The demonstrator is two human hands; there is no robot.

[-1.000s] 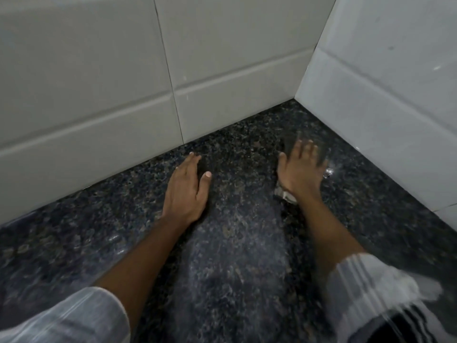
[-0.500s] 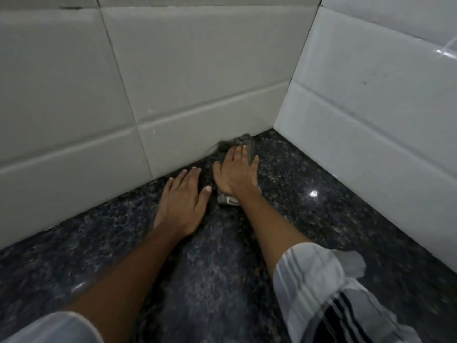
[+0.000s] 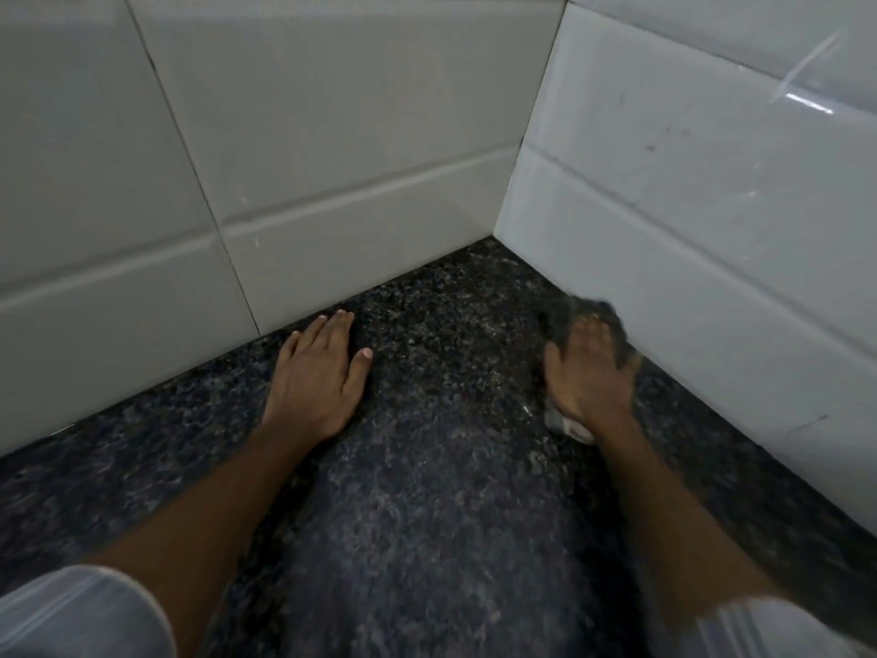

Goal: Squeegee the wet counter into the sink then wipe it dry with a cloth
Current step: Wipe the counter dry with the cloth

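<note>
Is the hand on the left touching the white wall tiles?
Cannot tell. In the head view the left hand lies flat on the granite counter, fingertips right at the foot of the wall tiles; no clear gap or contact shows.

Cloth [image 3: 591,320]: dark grey, blurred, pressed flat on the counter [image 3: 427,467] beneath the right-hand fingers [image 3: 593,339], projecting past the fingertips; a pale edge shows behind the wrist. Counter: dark speckled granite, level.

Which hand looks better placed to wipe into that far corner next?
The right hand, probably. It already presses the cloth on the counter beside the right wall, not far from the corner. The left hand lies flat and empty by the back wall, seemingly bracing.
</note>
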